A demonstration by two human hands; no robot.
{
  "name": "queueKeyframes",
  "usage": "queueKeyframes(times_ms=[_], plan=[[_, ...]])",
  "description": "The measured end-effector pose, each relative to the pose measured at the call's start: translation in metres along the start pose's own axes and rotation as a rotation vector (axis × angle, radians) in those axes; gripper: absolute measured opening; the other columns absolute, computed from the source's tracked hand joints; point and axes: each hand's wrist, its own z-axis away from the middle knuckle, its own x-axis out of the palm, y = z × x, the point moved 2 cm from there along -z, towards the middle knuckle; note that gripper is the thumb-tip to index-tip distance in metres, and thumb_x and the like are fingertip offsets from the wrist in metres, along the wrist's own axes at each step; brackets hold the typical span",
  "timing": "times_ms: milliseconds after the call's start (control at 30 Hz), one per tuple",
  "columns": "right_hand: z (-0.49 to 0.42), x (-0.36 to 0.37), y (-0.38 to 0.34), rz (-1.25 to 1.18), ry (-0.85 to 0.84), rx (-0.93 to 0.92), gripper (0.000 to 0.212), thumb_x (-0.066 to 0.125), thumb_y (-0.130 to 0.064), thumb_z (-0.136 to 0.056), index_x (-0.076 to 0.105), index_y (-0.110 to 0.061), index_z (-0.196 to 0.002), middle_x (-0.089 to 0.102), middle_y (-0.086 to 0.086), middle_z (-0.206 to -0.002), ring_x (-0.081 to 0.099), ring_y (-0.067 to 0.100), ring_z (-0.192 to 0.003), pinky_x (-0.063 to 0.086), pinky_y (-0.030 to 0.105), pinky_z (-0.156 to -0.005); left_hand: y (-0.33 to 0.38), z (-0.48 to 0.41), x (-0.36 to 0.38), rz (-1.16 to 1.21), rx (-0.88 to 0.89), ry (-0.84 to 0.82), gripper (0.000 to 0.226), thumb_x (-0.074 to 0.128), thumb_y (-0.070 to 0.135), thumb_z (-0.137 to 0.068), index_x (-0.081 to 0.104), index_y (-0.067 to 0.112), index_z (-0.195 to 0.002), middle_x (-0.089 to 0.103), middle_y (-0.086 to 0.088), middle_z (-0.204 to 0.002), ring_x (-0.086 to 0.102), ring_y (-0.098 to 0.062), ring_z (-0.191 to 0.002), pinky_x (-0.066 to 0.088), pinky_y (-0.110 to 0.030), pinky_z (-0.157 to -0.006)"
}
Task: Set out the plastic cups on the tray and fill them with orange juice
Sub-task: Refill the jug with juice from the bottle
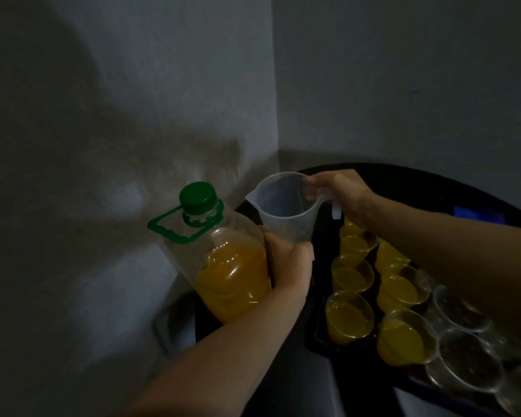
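The left hand (pixel 289 266) wraps its fingers and thumb round the right side of the bottle (pixel 223 260), gripping the body, not the green carry loop, likely because the wide body gives more control. The bottle leans left, clear of the table edge, about half full of juice (pixel 232 284), and its green cap (pixel 197 197) is on, so no pouring can start yet.

The right hand (pixel 340 194) curls round the handle of the clear jug (pixel 283 206), holding it upright just right of the bottle with the spout towards the bottle. The jug looks nearly empty, with only a faint tint at the bottom. Held together like this, the bottle seems about to refill the jug, whose spout suits small cups better.

Right of the hands, the cups sit in rows on the dark tray (pixel 313 338) on a black round table (pixel 403 182). The left rows of cups (pixel 348 319) hold juice; the right-hand cups (pixel 460 310) are empty, so the filling looks roughly half done. A bare wall (pixel 133 100) corner stands behind.
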Motion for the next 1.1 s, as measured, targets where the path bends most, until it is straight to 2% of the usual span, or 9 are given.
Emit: queueKeyframes(times_ms=[133,300,567,700,900,1000,1100], plan=[[0.002,0.002,0.003,0.054,-0.047,-0.02,0.014,0.066,-0.018,-0.091,0.077,-0.012,-0.097,0.075,0.007,-0.101,0.072,0.023,-0.099,0.052,0.047,-0.098,-0.005,0.002,0.0,-0.026,-0.032,0.017,0.116,0.062,-0.008,-0.075,-0.003,0.035,-0.161,0.021,-0.006,-0.165,0.029,-0.031,-0.148,0.027,-0.054,-0.121],[0.004,0.006,0.008,0.049,-0.047,-0.019,0.015,0.063,-0.017,-0.094,0.076,-0.013,-0.099,0.074,0.007,-0.105,0.071,0.022,-0.101,0.052,0.046,-0.1,-0.006,0.006,-0.002,-0.074,-0.02,0.03,0.098,0.06,-0.008,-0.084,0.007,0.022,-0.161,0.024,-0.006,-0.161,0.029,-0.029,-0.146,0.027,-0.045,-0.119],[0.011,0.004,0.011,0.103,0.012,-0.035,0.022,0.064,-0.033,-0.094,0.075,-0.014,-0.101,0.072,0.004,-0.108,0.067,0.019,-0.104,0.052,0.044,-0.1,-0.006,0.009,-0.003,-0.143,0.013,0.0,0.1,0.061,-0.006,-0.086,0.001,0.022,-0.161,0.017,-0.004,-0.164,0.023,-0.027,-0.149,0.024,-0.041,-0.12],[0.017,0.001,0.007,0.183,0.034,-0.08,0.04,0.063,-0.049,-0.092,0.072,-0.017,-0.115,0.07,0.003,-0.113,0.064,0.019,-0.108,0.05,0.044,-0.101,-0.013,0.014,-0.001,-0.173,-0.023,-0.018,0.106,0.062,-0.004,-0.085,-0.006,0.026,-0.161,0.007,-0.004,-0.167,0.016,-0.03,-0.153,0.019,-0.046,-0.123],[0.038,-0.011,-0.009,0.173,0.139,-0.085,0.053,0.055,-0.054,-0.094,0.059,-0.019,-0.134,0.058,0.004,-0.136,0.053,0.017,-0.118,0.042,0.036,-0.099,-0.02,0.031,0.002,-0.16,-0.019,-0.058,0.111,0.056,-0.011,-0.085,-0.015,0.029,-0.16,-0.006,-0.001,-0.17,0.003,-0.029,-0.156,0.012,-0.051,-0.126],[0.052,-0.02,-0.018,0.18,0.16,-0.101,0.056,0.053,-0.057,-0.094,0.058,-0.019,-0.135,0.056,0.004,-0.14,0.05,0.023,-0.13,0.041,0.04,-0.104,-0.025,0.044,0.002,-0.153,-0.017,-0.084,0.106,0.053,-0.011,-0.089,-0.015,0.029,-0.16,-0.008,0.001,-0.17,0.001,-0.026,-0.156,0.011,-0.05,-0.127],[0.069,-0.026,-0.029,0.167,0.182,-0.097,0.056,0.055,-0.057,-0.093,0.058,-0.022,-0.136,0.054,0.002,-0.141,0.049,0.023,-0.129,0.043,0.04,-0.1,-0.03,0.056,-0.002,-0.093,-0.015,-0.105,0.099,0.051,-0.005,-0.095,-0.015,0.031,-0.16,-0.009,0.003,-0.17,0.002,-0.024,-0.157,0.012,-0.048,-0.127]])
